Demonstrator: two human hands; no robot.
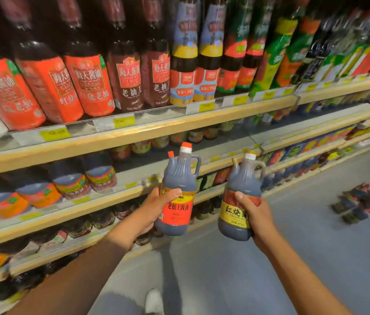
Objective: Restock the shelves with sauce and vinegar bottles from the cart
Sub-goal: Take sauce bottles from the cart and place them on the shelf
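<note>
My left hand (154, 209) grips a dark sauce bottle with a red label (179, 192), an orange cap and a side handle, held upright. My right hand (253, 212) grips a second dark sauce bottle with a yellow label (239, 201) and a yellow cap, also upright. Both bottles are held side by side in front of the shelves, level with the third shelf board (102, 201). The cart is not in view.
Wooden-edged shelves (134, 133) run from left to right, packed with dark sauce bottles bearing red, orange and green labels. A cluster of several dark bottles (361, 202) stands on the grey floor to the right. My white shoe (154, 301) shows below.
</note>
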